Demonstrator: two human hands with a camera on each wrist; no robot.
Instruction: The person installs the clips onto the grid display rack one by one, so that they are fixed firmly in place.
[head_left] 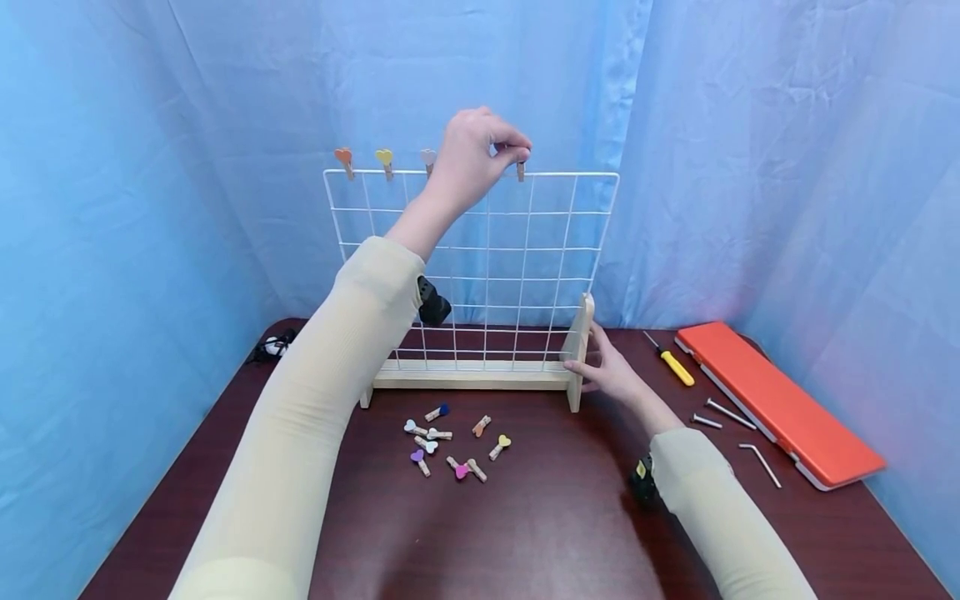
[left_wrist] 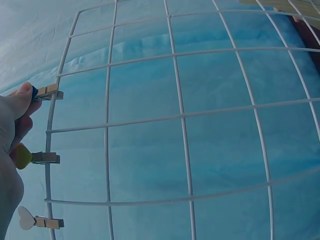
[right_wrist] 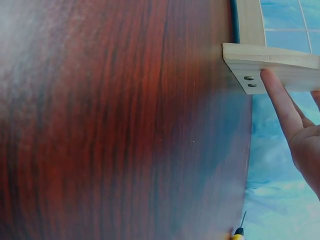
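Note:
A white wire grid (head_left: 487, 247) stands in a wooden base (head_left: 468, 379). Along its top wire sit heart clothespins: orange (head_left: 343, 158), yellow (head_left: 385, 161) and white (head_left: 428, 158). Another yellow clothespin (left_wrist: 39, 157), seen in the left wrist view, is hidden by my hand in the head view. My left hand (head_left: 474, 150) pinches a dark blue clothespin (left_wrist: 47, 92) at its head, the wooden jaws across the wire. Low at the right, my right hand (head_left: 611, 371) holds the wooden upright (head_left: 577, 350), thumb at its front and fingers reaching behind.
Several loose heart clothespins, among them a purple one (head_left: 418, 458) and a yellow one (head_left: 501, 447), lie before the stand. At the right are a yellow screwdriver (head_left: 677, 367), bolts (head_left: 731, 413), a hex key (head_left: 761, 465) and a red case (head_left: 780, 400).

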